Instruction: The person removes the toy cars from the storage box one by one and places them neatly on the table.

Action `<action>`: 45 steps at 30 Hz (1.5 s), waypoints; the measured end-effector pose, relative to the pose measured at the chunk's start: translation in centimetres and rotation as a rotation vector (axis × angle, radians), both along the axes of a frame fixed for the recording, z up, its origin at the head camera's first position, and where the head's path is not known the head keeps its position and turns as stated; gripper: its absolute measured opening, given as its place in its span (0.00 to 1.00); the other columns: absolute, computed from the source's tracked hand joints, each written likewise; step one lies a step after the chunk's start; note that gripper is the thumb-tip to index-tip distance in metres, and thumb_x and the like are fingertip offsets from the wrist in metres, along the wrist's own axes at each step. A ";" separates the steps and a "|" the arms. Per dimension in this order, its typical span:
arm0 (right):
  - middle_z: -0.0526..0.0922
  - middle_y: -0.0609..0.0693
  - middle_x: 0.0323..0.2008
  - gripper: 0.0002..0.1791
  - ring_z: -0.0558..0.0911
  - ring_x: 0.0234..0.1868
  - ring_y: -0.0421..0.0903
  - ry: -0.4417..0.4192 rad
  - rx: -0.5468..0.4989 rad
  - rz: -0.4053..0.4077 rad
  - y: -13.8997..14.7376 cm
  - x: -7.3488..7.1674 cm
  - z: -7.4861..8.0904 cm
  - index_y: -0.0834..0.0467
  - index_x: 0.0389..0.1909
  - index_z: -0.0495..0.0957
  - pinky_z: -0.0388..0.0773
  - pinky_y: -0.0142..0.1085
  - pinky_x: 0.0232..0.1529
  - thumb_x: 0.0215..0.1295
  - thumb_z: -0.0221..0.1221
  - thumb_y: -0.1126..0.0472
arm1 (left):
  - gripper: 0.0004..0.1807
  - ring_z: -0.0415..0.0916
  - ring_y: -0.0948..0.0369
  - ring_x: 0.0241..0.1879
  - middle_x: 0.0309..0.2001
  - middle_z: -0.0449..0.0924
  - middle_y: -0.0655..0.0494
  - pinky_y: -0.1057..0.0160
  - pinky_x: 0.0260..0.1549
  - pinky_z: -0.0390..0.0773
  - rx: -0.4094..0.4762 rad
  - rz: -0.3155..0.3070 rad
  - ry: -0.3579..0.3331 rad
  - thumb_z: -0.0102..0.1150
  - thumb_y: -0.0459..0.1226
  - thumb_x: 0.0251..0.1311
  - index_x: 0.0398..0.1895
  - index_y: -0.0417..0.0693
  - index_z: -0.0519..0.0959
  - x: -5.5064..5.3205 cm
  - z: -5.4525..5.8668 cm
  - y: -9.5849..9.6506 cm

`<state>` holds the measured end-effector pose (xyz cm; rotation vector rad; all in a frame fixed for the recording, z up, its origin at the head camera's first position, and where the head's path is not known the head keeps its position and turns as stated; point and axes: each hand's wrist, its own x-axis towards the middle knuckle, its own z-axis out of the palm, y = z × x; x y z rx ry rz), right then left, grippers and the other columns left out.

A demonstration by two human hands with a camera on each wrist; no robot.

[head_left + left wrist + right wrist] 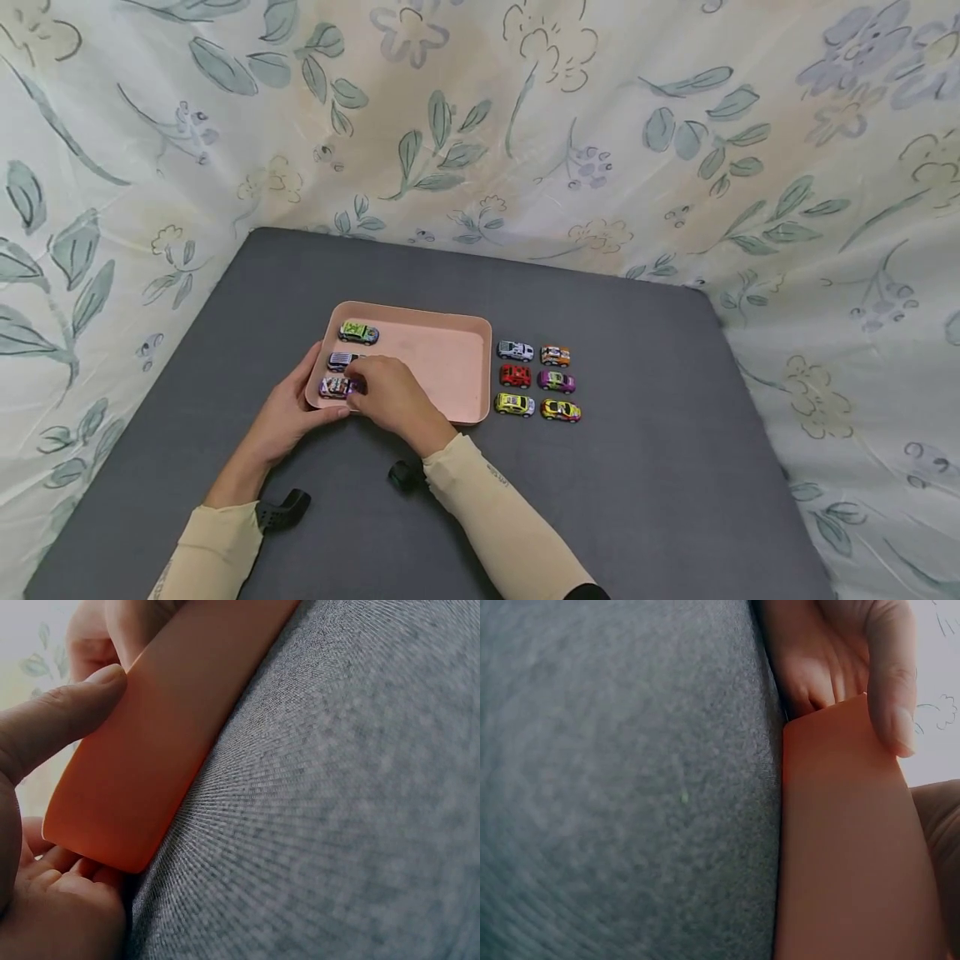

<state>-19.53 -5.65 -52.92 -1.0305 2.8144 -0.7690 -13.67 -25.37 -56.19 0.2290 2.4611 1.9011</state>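
Note:
A shallow pink tray [450,323] lies on the grey table. My left hand [283,417] grips its near left corner, with the thumb over the front rim [142,656] and the fingers round the side. Inside, along the left wall, are a green toy car [358,333], a striped white-and-dark toy car [341,362] and a purple-and-white toy car [333,387]. My right hand [393,397] reaches over the front wall and pinches a dark purple toy car [359,386] at the right end of the front row, its fingers covering most of it.
Right of the tray, several toy cars stand in two columns: silver [516,351], orange [555,356], red [515,376], purple [557,382], yellow [514,405] and yellow-red [561,411]. A floral curtain [480,125] hangs behind the grey table [660,500].

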 end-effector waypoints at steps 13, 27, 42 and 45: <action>0.89 0.44 0.52 0.16 0.82 0.50 0.36 0.044 -0.051 -0.036 0.9 0.0 0.0 0.53 0.58 0.89 0.76 0.30 0.60 0.70 0.71 0.60 | 0.63 0.51 0.36 0.81 0.87 0.44 0.39 0.81 0.60 0.66 0.003 -0.003 -0.005 0.77 0.29 0.64 0.90 0.42 0.40 0.1 0.0 0.0; 0.89 0.45 0.54 0.17 0.84 0.58 0.40 0.095 -0.149 -0.092 5.3 -0.8 1.3 0.54 0.57 0.90 0.77 0.34 0.63 0.68 0.70 0.65 | 0.67 0.50 0.38 0.82 0.87 0.44 0.38 0.82 0.59 0.64 -0.038 0.019 -0.029 0.82 0.32 0.60 0.90 0.41 0.40 0.1 0.0 0.1; 0.88 0.46 0.54 0.15 0.83 0.56 0.45 0.112 -0.299 -0.179 14.9 0.1 3.4 0.54 0.55 0.90 0.81 0.48 0.59 0.69 0.72 0.67 | 0.66 0.46 0.39 0.84 0.87 0.43 0.41 0.81 0.62 0.64 0.018 -0.006 -0.008 0.80 0.28 0.60 0.89 0.40 0.39 -0.2 -0.3 0.2; 0.87 0.48 0.57 0.17 0.83 0.58 0.47 0.128 -0.311 -0.210 17.3 0.3 3.9 0.54 0.56 0.89 0.82 0.48 0.55 0.69 0.71 0.68 | 0.66 0.46 0.37 0.83 0.87 0.43 0.39 0.81 0.62 0.64 0.020 -0.007 0.002 0.80 0.27 0.60 0.89 0.39 0.40 -0.2 -0.3 0.2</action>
